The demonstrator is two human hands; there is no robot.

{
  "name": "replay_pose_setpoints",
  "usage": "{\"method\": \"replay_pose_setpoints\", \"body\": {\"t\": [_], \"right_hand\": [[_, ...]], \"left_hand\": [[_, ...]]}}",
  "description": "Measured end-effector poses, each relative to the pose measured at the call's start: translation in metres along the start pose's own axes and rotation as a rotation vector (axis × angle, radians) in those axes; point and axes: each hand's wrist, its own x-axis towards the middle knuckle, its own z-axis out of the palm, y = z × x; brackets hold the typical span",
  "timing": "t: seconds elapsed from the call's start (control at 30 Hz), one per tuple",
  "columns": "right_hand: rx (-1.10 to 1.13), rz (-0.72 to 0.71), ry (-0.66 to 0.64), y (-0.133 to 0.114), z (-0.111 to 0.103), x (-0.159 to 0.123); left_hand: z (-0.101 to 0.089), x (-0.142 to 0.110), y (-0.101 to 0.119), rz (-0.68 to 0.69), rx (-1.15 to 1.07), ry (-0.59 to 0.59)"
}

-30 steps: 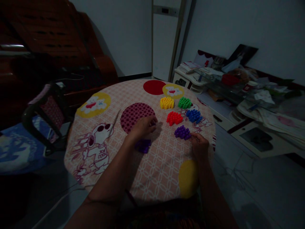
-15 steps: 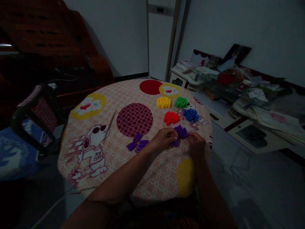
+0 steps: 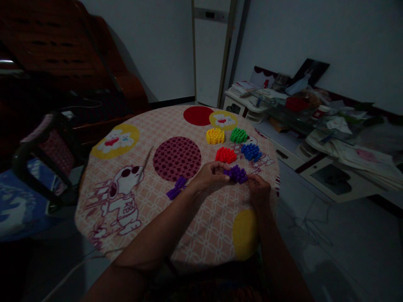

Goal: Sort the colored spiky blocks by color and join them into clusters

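Observation:
A cluster of purple pegs [image 3: 236,173] sits between both of my hands, slightly above the cloth. My left hand [image 3: 208,176] curls round its left side, fingers pinched on a peg at the edge. My right hand [image 3: 258,188] grips the cluster's right side. A couple of loose purple pegs [image 3: 176,187] lie on the cloth to the left of my left forearm. Beyond my hands stand a red cluster [image 3: 226,155], a blue cluster [image 3: 251,152], a yellow cluster [image 3: 215,136] and a green cluster [image 3: 238,135].
The round table [image 3: 132,209] wears a pink cartoon-dog cloth. A thin stick-like item [image 3: 145,159] lies near the dark red circle. A chair [image 3: 40,159] stands at the left. Cluttered low cabinets [image 3: 302,121] line the right wall.
My left hand left the loose purple pegs at the left and came to the purple cluster. Both hands now hold the cluster, lifted a little. Fewer loose pegs lie on the cloth.

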Motion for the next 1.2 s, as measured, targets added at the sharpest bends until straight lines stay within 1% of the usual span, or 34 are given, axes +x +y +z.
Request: {"method": "replay_pose_setpoints", "body": {"t": [0.1,0.17,0.23,0.33,0.37,0.43,0.5,0.57,0.67,0.77,0.83,0.9,0.97,1.03,1.2], "right_hand": [[0.005,0.003,0.002,0.0,0.0,0.0],[0.001,-0.002,0.01,0.0,0.0,0.001],[-0.003,-0.008,0.012,0.0,0.0,0.001],[-0.008,-0.017,0.007,0.002,0.0,0.002],[-0.006,-0.018,0.006,0.003,0.0,0.002],[0.0,-0.017,0.006,0.004,0.0,0.002],[0.011,-0.012,0.003,0.005,0.0,0.002],[0.024,-0.002,-0.004,0.006,0.001,0.002],[0.036,0.009,-0.003,0.006,0.001,0.002],[0.03,-0.002,-0.007,0.006,0.001,0.002],[0.015,-0.01,-0.011,0.005,0.001,0.002],[0.001,-0.009,-0.006,0.005,0.0,0.002],[-0.005,-0.007,-0.004,0.006,0.0,0.002],[-0.006,-0.01,-0.003,0.006,0.0,0.002],[-0.003,-0.013,-0.001,0.002,0.0,0.002]], "left_hand": [[-0.003,0.0,-0.004,-0.014,0.044,0.026],[-0.003,-0.001,-0.007,-0.011,0.162,0.024],[-0.004,-0.003,-0.008,0.025,0.381,0.04],[-0.005,-0.004,-0.006,0.117,0.782,0.097],[-0.006,-0.004,-0.005,0.14,0.885,0.106],[-0.011,-0.003,-0.003,0.159,0.998,0.099],[-0.017,-0.002,-0.001,0.155,1.014,0.063],[-0.023,0.0,0.0,0.153,0.985,0.019],[-0.025,-0.001,0.003,0.172,0.911,-0.019],[-0.014,-0.004,0.003,0.263,0.879,-0.028],[-0.003,-0.006,0.002,0.346,0.928,-0.032],[0.008,-0.007,-0.002,0.397,0.997,-0.041],[0.017,-0.008,-0.006,0.402,1.056,-0.05],[0.023,-0.008,-0.009,0.392,1.104,-0.033],[0.029,-0.005,-0.015,0.382,1.156,-0.009]]}}
